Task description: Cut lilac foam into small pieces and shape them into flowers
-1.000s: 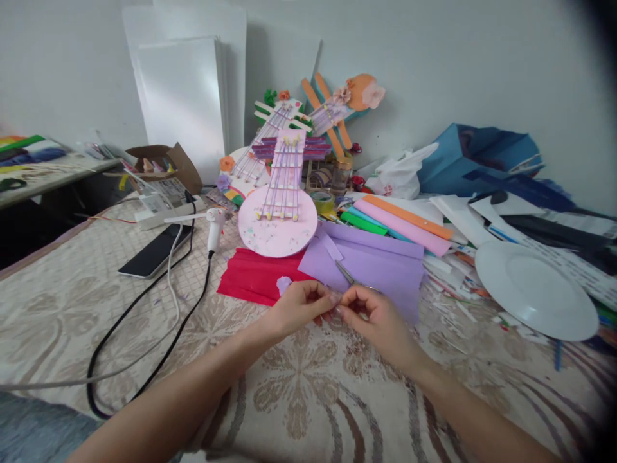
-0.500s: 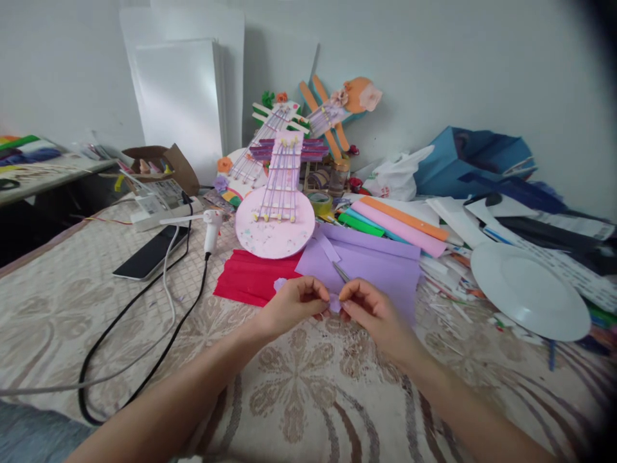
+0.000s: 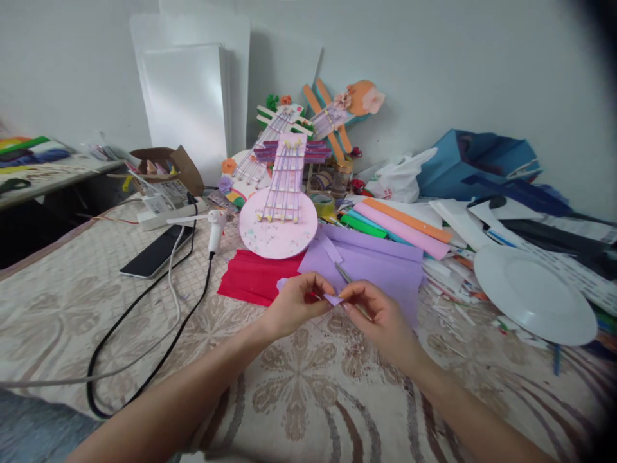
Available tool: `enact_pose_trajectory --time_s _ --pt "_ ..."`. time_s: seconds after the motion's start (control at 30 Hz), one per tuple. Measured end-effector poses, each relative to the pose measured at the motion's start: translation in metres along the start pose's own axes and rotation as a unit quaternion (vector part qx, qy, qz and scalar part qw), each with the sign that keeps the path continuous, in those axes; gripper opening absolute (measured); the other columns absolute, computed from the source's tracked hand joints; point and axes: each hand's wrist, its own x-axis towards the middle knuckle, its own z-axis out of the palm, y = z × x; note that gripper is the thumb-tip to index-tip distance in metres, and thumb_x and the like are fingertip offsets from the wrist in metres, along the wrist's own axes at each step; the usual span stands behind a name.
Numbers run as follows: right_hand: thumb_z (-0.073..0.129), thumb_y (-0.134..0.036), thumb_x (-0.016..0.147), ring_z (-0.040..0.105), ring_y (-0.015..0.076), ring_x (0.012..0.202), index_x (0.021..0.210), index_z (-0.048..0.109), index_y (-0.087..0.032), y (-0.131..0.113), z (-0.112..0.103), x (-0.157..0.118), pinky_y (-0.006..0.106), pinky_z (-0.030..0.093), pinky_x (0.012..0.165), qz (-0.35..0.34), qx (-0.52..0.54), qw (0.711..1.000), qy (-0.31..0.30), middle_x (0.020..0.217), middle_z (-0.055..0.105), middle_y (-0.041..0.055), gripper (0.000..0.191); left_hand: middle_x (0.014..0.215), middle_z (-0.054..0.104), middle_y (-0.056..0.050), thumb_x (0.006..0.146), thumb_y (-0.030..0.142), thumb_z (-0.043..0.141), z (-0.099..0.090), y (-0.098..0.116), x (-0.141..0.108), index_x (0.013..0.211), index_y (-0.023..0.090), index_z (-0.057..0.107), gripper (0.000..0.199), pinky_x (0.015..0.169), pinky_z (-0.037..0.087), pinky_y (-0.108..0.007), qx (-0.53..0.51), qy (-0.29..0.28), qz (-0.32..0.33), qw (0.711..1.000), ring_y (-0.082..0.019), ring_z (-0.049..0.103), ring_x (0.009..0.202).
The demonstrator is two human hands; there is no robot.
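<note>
Between my two hands is a small purple paper piece (image 3: pixel 333 299), pinched from both sides. My left hand (image 3: pixel 301 301) closes on its left edge, and my right hand (image 3: pixel 373 312) grips its right edge. Behind them lies a larger purple sheet (image 3: pixel 380 273), with the metal tips of a tool (image 3: pixel 343 272) and a purple strip (image 3: pixel 329 247) on it. A red sheet (image 3: pixel 260 276) is to the left, and a small purple scrap (image 3: pixel 281 283) shows beside my left hand. The pink paper instrument (image 3: pixel 278 225) stands just beyond the sheets.
A white glue gun (image 3: pixel 216 231) with a black cable and a phone (image 3: pixel 157 252) lie at the left. Coloured paper rolls (image 3: pixel 405 225), a white plate (image 3: pixel 535 292) and a blue bag (image 3: pixel 477 164) are at the right. More decorated instruments lean against the wall.
The small purple piece has turned between my fingers and now shows a pointed, folded shape. My fingertips have come closer together. The whole view has shifted slightly.
</note>
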Motion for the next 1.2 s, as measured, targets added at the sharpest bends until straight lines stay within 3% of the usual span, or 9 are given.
enact_pose_trajectory --time_s 0.43,0.67,0.93,1.2 --pt "0.053 -0.022 0.083 0.054 0.0138 0.072 0.082 0.055 -0.02 0.0 0.001 0.001 0.025 0.043 0.066 0.008 0.007 1.0 0.013 0.078 0.057 0.0006 0.004 0.076 0.058 -0.004 0.072 0.029 0.064 0.004 -0.001 -0.001 0.079 0.011 0.058 0.021 0.064 0.043 -0.023 -0.022 0.014 0.009 1.0 -0.011 0.053 0.069" --pt "0.054 -0.023 0.082 0.052 0.0126 0.067 0.08 0.054 -0.019 -0.001 0.002 0.001 0.023 0.042 0.062 0.048 0.036 0.998 0.018 0.074 0.055 -0.0005 0.004 0.078 0.059 -0.004 0.07 0.028 0.067 0.008 -0.004 -0.002 0.081 0.01 0.058 0.023 0.065 0.044 -0.024 -0.044 0.022 -0.005 0.999 -0.011 0.054 0.07" --pt "0.054 -0.02 0.082 0.054 0.013 0.072 0.084 0.054 -0.02 -0.001 0.002 -0.001 0.024 0.043 0.065 0.026 0.02 0.999 0.007 0.078 0.056 0.0 0.002 0.071 0.06 -0.003 0.069 0.026 0.068 0.009 -0.001 -0.003 0.072 0.01 0.057 0.02 0.063 0.044 -0.024 -0.077 0.045 0.009 0.996 -0.01 0.054 0.065" --pt "0.054 -0.019 0.081 0.055 0.0138 0.076 0.087 0.051 -0.02 -0.001 0.007 -0.002 0.025 0.045 0.067 0.03 0.054 0.998 0.029 0.082 0.055 0.0006 0.007 0.074 0.059 -0.003 0.065 0.021 0.07 0.012 -0.002 -0.003 0.077 0.011 0.055 0.022 0.065 0.045 -0.025 -0.118 0.059 -0.008 0.991 -0.01 0.056 0.068"
